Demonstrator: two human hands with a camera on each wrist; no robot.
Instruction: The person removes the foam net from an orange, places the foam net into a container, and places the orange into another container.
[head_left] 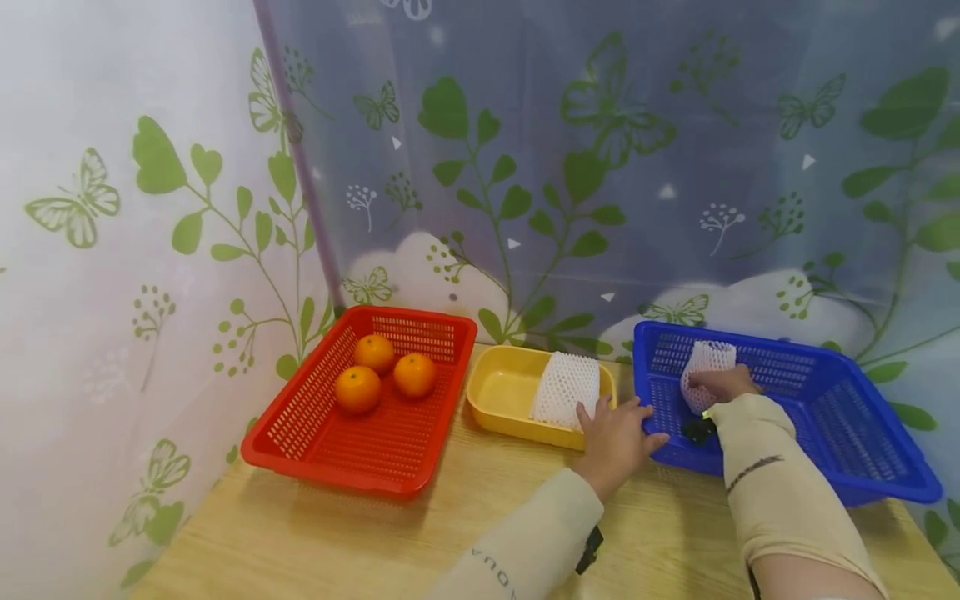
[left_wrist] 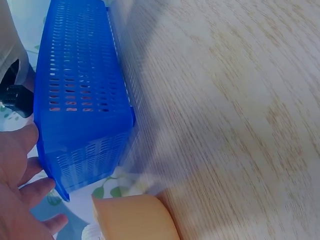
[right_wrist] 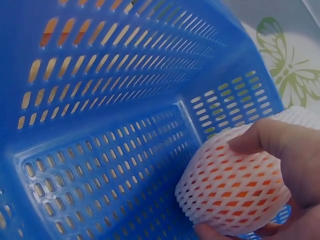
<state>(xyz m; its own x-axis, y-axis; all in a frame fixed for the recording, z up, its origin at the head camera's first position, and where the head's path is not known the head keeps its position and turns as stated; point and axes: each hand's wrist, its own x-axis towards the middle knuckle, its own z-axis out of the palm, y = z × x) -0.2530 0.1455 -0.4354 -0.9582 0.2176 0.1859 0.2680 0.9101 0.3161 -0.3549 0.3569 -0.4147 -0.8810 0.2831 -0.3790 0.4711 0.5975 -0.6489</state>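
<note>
In the blue basket (head_left: pixel 892 417), my right hand (head_left: pixel 723 385) grips an orange in a white foam net (right_wrist: pixel 232 182). The orange skin shows through the mesh in the right wrist view, with thumb and fingers around the net. My left hand (head_left: pixel 617 437) has its fingers spread, between the yellow tray (head_left: pixel 498 392) and the blue basket. Its fingertips are right at the basket's near left rim in the left wrist view. White foam netting (head_left: pixel 567 387) lies in the right part of the yellow tray.
To the left, a red basket (head_left: pixel 405 482) holds three bare oranges (head_left: pixel 358 389). Both baskets and the tray stand on a wood-grain table (head_left: pixel 315 533). A curtain (head_left: pixel 480 167) printed with leaves and butterflies hangs close behind them.
</note>
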